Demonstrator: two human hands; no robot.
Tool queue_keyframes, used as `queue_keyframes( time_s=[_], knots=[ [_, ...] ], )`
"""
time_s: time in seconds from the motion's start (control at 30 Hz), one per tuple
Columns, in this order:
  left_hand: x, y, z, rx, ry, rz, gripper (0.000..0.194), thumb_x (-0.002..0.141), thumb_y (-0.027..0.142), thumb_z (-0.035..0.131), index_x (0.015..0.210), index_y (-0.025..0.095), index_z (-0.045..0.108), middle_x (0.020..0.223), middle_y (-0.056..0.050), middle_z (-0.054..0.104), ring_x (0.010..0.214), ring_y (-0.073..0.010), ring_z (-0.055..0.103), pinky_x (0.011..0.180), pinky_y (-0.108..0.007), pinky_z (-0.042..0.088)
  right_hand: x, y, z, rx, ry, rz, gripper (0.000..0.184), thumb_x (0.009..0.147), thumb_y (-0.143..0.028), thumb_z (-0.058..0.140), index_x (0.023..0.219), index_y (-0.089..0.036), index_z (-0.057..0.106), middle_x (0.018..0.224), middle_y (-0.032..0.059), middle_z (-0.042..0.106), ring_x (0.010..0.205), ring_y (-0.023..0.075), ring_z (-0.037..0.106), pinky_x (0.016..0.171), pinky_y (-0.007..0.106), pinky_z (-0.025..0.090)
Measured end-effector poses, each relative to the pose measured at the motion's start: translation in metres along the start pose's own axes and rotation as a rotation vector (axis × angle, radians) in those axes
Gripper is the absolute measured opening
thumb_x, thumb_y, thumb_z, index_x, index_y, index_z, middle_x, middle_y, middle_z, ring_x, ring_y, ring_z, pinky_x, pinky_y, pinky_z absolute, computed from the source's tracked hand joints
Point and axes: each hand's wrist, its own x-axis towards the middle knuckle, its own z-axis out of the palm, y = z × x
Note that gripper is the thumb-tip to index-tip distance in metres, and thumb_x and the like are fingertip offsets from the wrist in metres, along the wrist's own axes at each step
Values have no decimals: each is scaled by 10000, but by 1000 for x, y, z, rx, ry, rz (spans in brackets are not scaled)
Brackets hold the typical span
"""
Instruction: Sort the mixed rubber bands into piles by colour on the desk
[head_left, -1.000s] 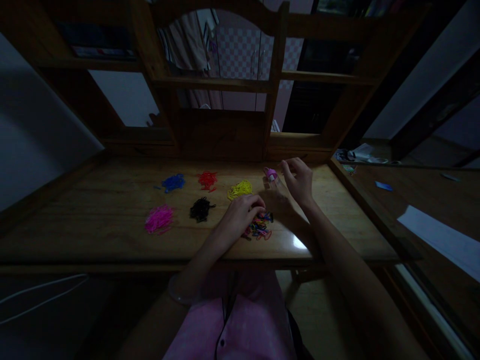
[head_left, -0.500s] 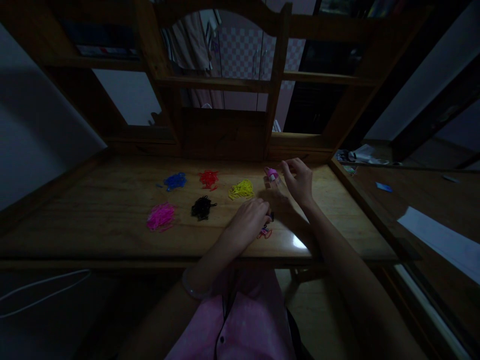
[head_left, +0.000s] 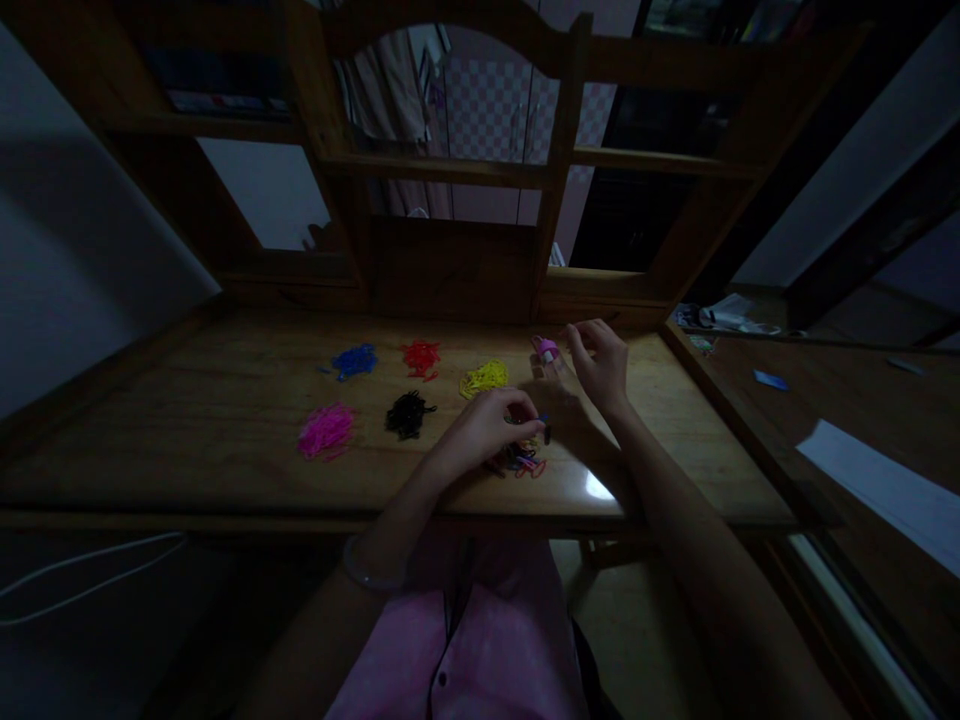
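My left hand [head_left: 495,425] is over a pile of mixed-colour small loop-shaped bands [head_left: 523,462], covering part of it. Its thumb and index finger come together at the pile's right edge, beside a small dark and blue bit; whether they hold a band I cannot make out. To the right, my right hand [head_left: 601,362] is raised with curled fingers, thumb and index finger close together; anything between them is too small to see. Next to it lies a clear bottle-like container with a pink cap [head_left: 550,351]. A yellow heap of bands [head_left: 484,378] lies just behind my left hand.
Sorted heaps of bands lie farther left: black [head_left: 407,414], red [head_left: 421,358], blue [head_left: 354,361] and pink [head_left: 327,430]. A wooden shelf unit [head_left: 454,265] rises behind the tabletop. White paper [head_left: 881,490] lies on the surface at right.
My left hand reached right and down over the mixed pile, then drew back slightly, its thumb and index finger showing at the right edge. My right hand has stayed almost still.
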Motion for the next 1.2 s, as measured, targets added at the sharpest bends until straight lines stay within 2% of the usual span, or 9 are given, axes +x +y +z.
queue_keyframes(
  time_s=[0.2,0.37,0.47,0.6,0.67,0.73,0.87,1.0,1.2],
  knots=[
    [-10,7,-12,-428,-20,-133,247,801,381,696,846,139,674,868,-65,728,793,-163,669,700,-249,492,0,-1,0,-16,5,10,308,963,-388,497,800,-193,671,816,42,608,738,159,576,657,271,456],
    [-17,1,-13,-686,48,-241,280,813,387,708,924,139,640,905,-103,758,795,-162,701,719,-254,528,0,-10,-4,49,-45,20,275,940,-379,535,786,-195,668,794,37,627,732,159,590,652,278,461],
    [-20,-4,-12,-786,120,-288,270,801,340,735,939,131,633,894,-105,764,748,-139,705,720,-241,542,-3,-26,-7,206,-164,50,242,922,-376,569,806,-187,668,766,29,640,695,146,608,654,280,478],
    [-23,-5,-12,-896,215,-369,217,803,240,735,943,118,624,859,-104,765,705,-142,720,716,-249,571,-11,-54,-9,470,-484,98,223,895,-388,616,917,-176,681,785,29,659,634,125,613,591,260,497],
    [-23,-5,-12,-934,267,-377,202,813,206,721,953,110,612,849,-108,764,730,-162,733,733,-266,585,-14,-62,-8,515,-617,82,238,870,-395,650,958,-177,684,823,31,666,630,115,609,577,250,498],
    [-22,-7,-12,-954,327,-366,200,812,192,720,949,106,602,843,-107,761,756,-178,740,756,-285,596,-17,-64,-5,495,-685,45,259,839,-401,690,978,-183,684,808,22,661,643,115,606,591,246,498],
    [-22,-8,-11,-960,430,-344,224,794,202,742,936,115,592,811,-79,756,742,-180,742,775,-307,609,-20,-56,2,398,-708,-47,273,804,-409,732,967,-195,685,762,9,640,662,119,589,604,243,484],
    [-24,-5,-9,-932,440,-345,252,794,225,742,958,124,580,774,-60,753,703,-179,741,746,-305,616,-20,-51,6,364,-703,-103,224,835,-402,701,926,-198,687,830,28,650,680,121,577,612,248,469],
    [-26,3,-9,-875,431,-346,293,781,287,757,956,133,580,735,-41,752,674,-176,736,774,-330,610,-20,-59,5,378,-732,-43,203,835,-400,695,873,-201,686,874,36,644,676,118,556,617,256,462]
  ],
)
